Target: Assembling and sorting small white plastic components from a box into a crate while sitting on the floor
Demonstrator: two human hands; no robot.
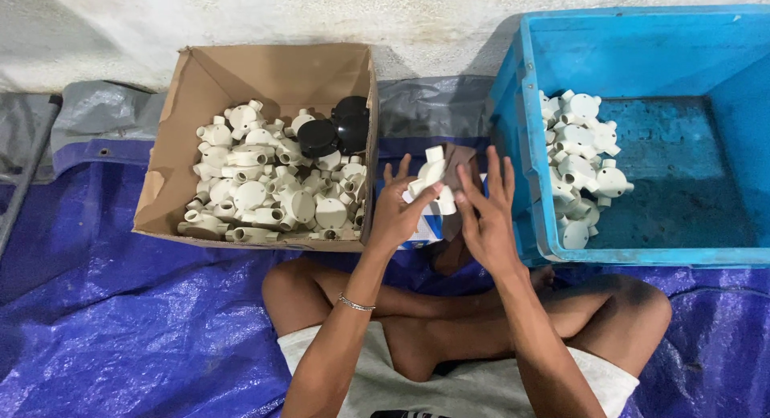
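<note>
- My left hand (pixel 399 212) is bare, with no glove and no ring that I can see.
- On my left wrist sits a thin silver chain bracelet (pixel 355 304).
- My right hand (pixel 486 217) is bare too, and that wrist carries nothing.
- Both my forearms are uncovered; no sleeves reach them.
- I wear light grey shorts (pixel 449 382) of soft cloth.
- My legs are bare below the shorts, knees uncovered.

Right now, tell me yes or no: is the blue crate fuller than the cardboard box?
No: the blue crate holds only a small cluster of white fittings at its left side, while the cardboard box is nearly covered with them.
</note>
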